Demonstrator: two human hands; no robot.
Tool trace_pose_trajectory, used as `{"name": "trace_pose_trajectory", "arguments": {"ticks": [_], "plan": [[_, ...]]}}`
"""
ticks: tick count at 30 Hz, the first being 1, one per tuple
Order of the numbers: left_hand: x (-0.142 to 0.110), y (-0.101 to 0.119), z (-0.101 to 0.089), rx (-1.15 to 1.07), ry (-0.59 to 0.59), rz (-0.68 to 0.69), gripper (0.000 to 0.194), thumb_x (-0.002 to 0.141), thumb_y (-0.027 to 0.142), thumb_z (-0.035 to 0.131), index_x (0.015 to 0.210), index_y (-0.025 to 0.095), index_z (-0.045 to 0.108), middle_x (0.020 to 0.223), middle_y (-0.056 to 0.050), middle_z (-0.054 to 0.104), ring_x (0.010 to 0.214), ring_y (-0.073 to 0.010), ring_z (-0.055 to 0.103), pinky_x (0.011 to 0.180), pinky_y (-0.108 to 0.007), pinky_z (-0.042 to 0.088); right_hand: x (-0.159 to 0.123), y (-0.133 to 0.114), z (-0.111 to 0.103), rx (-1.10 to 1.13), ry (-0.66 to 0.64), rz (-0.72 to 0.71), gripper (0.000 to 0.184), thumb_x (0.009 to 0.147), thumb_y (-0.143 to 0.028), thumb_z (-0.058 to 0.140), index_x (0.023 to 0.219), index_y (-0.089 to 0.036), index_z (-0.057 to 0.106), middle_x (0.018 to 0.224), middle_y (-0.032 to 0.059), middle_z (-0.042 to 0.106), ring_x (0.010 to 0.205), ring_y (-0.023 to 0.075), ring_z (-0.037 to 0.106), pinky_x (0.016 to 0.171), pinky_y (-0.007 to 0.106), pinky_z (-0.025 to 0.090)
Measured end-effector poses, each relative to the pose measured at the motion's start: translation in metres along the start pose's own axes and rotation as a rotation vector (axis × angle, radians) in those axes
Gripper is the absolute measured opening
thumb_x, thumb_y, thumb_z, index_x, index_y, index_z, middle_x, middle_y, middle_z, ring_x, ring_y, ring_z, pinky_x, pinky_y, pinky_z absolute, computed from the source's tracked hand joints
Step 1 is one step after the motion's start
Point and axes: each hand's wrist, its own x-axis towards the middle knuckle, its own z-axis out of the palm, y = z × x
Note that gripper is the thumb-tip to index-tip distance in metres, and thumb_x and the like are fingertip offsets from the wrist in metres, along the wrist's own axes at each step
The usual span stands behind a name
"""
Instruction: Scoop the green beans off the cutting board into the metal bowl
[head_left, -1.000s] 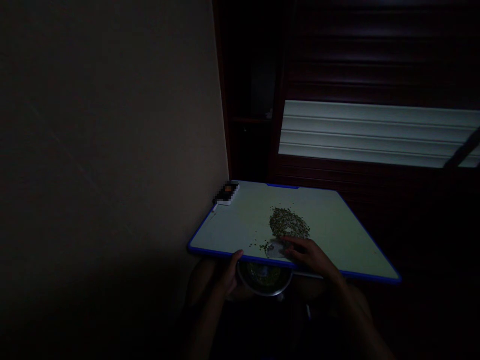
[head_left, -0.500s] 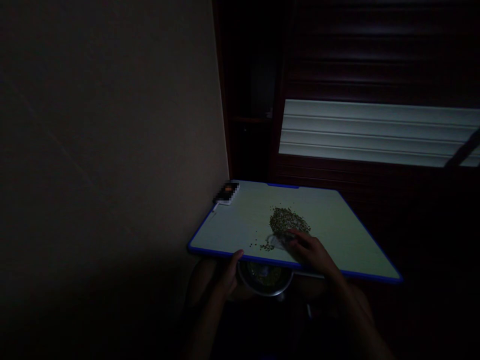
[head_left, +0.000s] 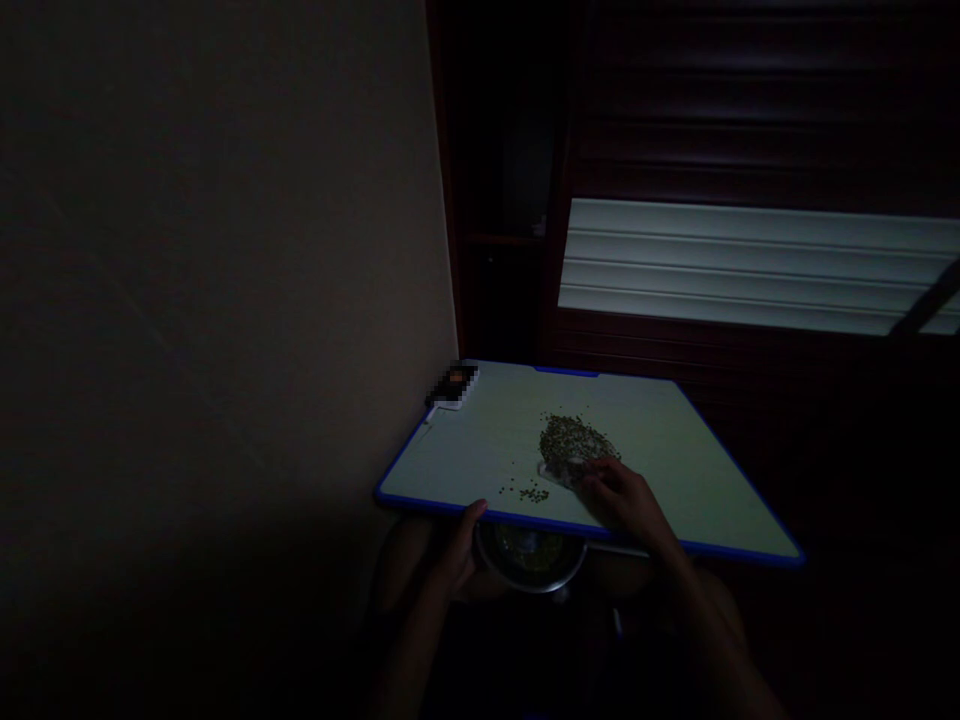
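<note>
A pile of small greenish-brown grains [head_left: 574, 440] lies on a pale board with a blue rim [head_left: 450, 505]. My right hand [head_left: 626, 500] rests on the board at the near side of the pile, fingers curled around a small pale flat piece [head_left: 559, 472] that touches the grains. A few loose grains [head_left: 529, 492] lie scattered nearer the front edge. My left hand [head_left: 454, 550] grips the rim of a round metal bowl [head_left: 531, 560] held just under the board's front edge; the bowl holds some grains.
A plain wall stands close on the left. A small blurred object [head_left: 454, 388] sits at the board's far left corner. Dark wooden furniture and a lit white slatted panel [head_left: 750, 265] are behind. The scene is very dim.
My right hand has moved away from the front edge toward the pile, carrying the pale piece with it. A few grains stay behind near the edge. The left hand and bowl have not moved.
</note>
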Motion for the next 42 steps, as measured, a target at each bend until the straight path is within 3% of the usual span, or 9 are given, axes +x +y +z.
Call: {"name": "trace_pose_trajectory", "arguments": {"ticks": [5, 10, 17, 27, 32, 36, 42], "plan": [[-0.001, 0.0, 0.002, 0.009, 0.032, 0.008, 0.054, 0.08, 0.029, 0.065, 0.132, 0.02, 0.053, 0.127, -0.009, 0.062, 0.127, -0.0236, 0.048, 0.112, -0.04, 0.028, -0.001, 0.002, 0.0, -0.005, -0.006, -0.002, 0.025, 0.081, -0.033, 0.056, 0.1, -0.018, 0.062, 0.09, 0.0059, 0.072, 0.081, 0.0221, 0.066, 0.071, 0.031, 0.049], [0.001, -0.002, -0.002, -0.004, -0.04, 0.007, 0.057, 0.079, 0.031, 0.067, 0.133, 0.019, 0.052, 0.13, -0.009, 0.061, 0.127, -0.0236, 0.048, 0.111, -0.038, 0.031, 0.0, 0.0, -0.001, -0.007, -0.039, -0.015, 0.025, 0.08, -0.032, 0.058, 0.099, -0.017, 0.063, 0.092, 0.0058, 0.072, 0.083, 0.0222, 0.066, 0.071, 0.03, 0.049], [0.003, -0.003, -0.002, 0.009, -0.029, 0.026, 0.057, 0.078, 0.03, 0.067, 0.133, 0.021, 0.051, 0.134, -0.006, 0.057, 0.129, -0.0215, 0.046, 0.111, -0.036, 0.031, -0.001, -0.001, -0.002, -0.019, -0.065, -0.012, 0.023, 0.079, -0.03, 0.056, 0.098, -0.018, 0.064, 0.089, 0.0042, 0.072, 0.078, 0.0204, 0.065, 0.069, 0.029, 0.048], [0.004, -0.003, -0.003, 0.004, 0.03, 0.014, 0.054, 0.079, 0.027, 0.067, 0.131, 0.022, 0.054, 0.123, -0.007, 0.065, 0.126, -0.0232, 0.049, 0.111, -0.039, 0.029, -0.001, -0.003, -0.002, -0.025, -0.049, -0.011, 0.019, 0.079, -0.028, 0.055, 0.092, -0.017, 0.063, 0.082, 0.0032, 0.068, 0.075, 0.019, 0.062, 0.067, 0.028, 0.046], [0.007, -0.006, -0.006, 0.014, 0.002, 0.048, 0.059, 0.077, 0.03, 0.069, 0.133, 0.021, 0.051, 0.134, -0.007, 0.057, 0.128, -0.0218, 0.048, 0.111, -0.035, 0.031, -0.003, -0.008, -0.002, -0.012, -0.109, -0.028, 0.014, 0.077, -0.025, 0.056, 0.087, -0.018, 0.062, 0.079, 0.0013, 0.066, 0.073, 0.017, 0.059, 0.066, 0.026, 0.045], [0.008, -0.007, -0.007, 0.017, -0.046, 0.028, 0.06, 0.077, 0.034, 0.069, 0.133, 0.021, 0.051, 0.137, -0.007, 0.055, 0.128, -0.0212, 0.048, 0.11, -0.034, 0.033, -0.005, -0.012, -0.001, 0.001, -0.146, -0.037, 0.01, 0.075, -0.026, 0.056, 0.078, -0.018, 0.062, 0.071, -0.0003, 0.063, 0.068, 0.0156, 0.058, 0.063, 0.025, 0.045], [0.004, -0.003, -0.001, -0.014, -0.013, 0.017, 0.057, 0.078, 0.029, 0.068, 0.132, 0.019, 0.052, 0.132, -0.008, 0.058, 0.127, -0.0209, 0.049, 0.11, -0.034, 0.032, -0.005, -0.007, -0.002, 0.007, -0.113, -0.027, 0.016, 0.079, -0.032, 0.053, 0.076, -0.018, 0.061, 0.065, -0.0012, 0.059, 0.059, 0.0138, 0.053, 0.055, 0.023, 0.041]]}}
